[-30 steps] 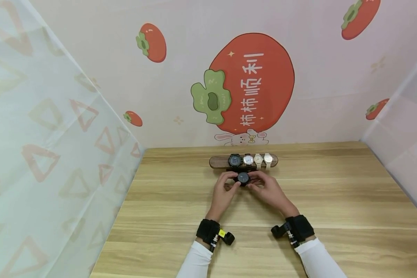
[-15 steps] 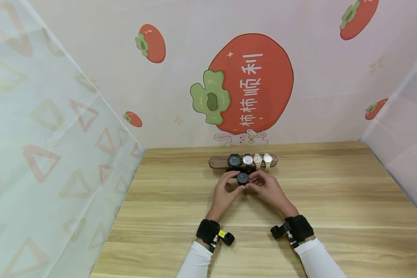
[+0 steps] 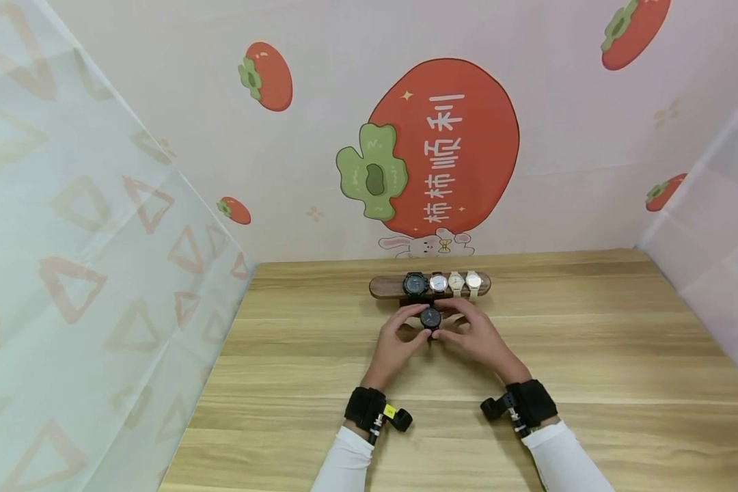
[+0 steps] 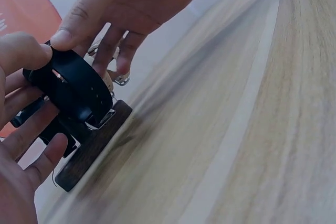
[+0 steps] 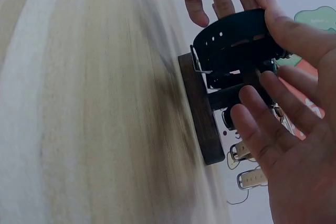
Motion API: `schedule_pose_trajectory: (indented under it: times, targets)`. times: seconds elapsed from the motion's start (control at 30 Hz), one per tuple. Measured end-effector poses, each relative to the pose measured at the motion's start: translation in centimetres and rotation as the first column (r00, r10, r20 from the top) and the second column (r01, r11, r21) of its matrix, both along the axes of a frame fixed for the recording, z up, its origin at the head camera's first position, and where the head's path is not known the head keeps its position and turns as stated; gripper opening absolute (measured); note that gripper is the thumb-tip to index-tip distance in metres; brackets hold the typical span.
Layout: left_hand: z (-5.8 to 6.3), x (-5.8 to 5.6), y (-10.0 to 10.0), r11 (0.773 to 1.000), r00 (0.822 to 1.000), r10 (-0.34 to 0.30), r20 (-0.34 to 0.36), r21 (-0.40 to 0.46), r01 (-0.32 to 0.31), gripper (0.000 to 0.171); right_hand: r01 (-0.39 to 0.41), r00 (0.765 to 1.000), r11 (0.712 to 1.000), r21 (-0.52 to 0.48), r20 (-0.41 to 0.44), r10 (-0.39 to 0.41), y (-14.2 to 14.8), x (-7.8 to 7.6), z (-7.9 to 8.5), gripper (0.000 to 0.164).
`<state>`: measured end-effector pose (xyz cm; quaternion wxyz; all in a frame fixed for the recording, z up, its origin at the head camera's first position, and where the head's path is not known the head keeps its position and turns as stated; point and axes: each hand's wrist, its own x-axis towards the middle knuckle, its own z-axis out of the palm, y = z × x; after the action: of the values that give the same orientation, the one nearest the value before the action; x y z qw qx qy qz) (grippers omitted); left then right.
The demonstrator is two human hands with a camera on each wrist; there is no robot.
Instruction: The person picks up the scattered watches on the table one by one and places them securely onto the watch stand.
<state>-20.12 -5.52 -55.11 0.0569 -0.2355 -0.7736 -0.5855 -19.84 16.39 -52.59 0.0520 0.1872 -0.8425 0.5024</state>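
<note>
Both hands hold a black wristwatch (image 3: 430, 317), dial up, just in front of a dark wooden watch stand (image 3: 386, 288). My left hand (image 3: 398, 342) pinches it from the left, thumb at the near edge and fingers at the far edge. From the right, my right hand (image 3: 478, 337) grips it the same way, and the thumbs nearly meet. In the left wrist view the black strap (image 4: 79, 80) curves down in a loop to its metal buckle, close by the stand's foot (image 4: 94, 153). Holes show along the strap (image 5: 231, 38) in the right wrist view.
On the stand's bar sit a bulky black watch (image 3: 415, 283), a silver-dial watch (image 3: 439, 283) and two cream-strapped watches, one (image 3: 457, 282) beside the other (image 3: 474, 281). The wood-grain table (image 3: 295, 383) meets a patterned wall (image 3: 320, 239) right behind the stand.
The black watch has come slightly nearer the person. Both thumbs have slid together at its near edge, and the right hand's fingers have shifted to its far edge. The stand's watches stay put.
</note>
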Motion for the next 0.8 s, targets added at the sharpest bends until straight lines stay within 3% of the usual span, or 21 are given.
schedule_pose_trajectory:
  times: [0.17, 0.5, 0.8]
  targets:
    - [-0.06, 0.01, -0.15, 0.999, 1.0, -0.03, 0.006, -0.014, 0.03, 0.05, -0.052, 0.999, 0.999, 0.001, -0.016, 0.052, 0.05, 0.07, 0.07, 0.056]
    - [-0.07, -0.07, -0.26, 0.996, 0.996, -0.083, 0.026, -0.012, 0.083, 0.055, -0.044, 0.999, 0.999, -0.024, 0.027, 0.045, 0.19, 0.15, 0.04, 0.051]
    - [0.04, 0.02, -0.44, 0.996, 0.994, -0.087, 0.059, -0.024, 0.088, 0.056, -0.063, 0.998, 0.998, -0.033, 0.019, 0.063, 0.22, 0.36, 0.27, 0.05]
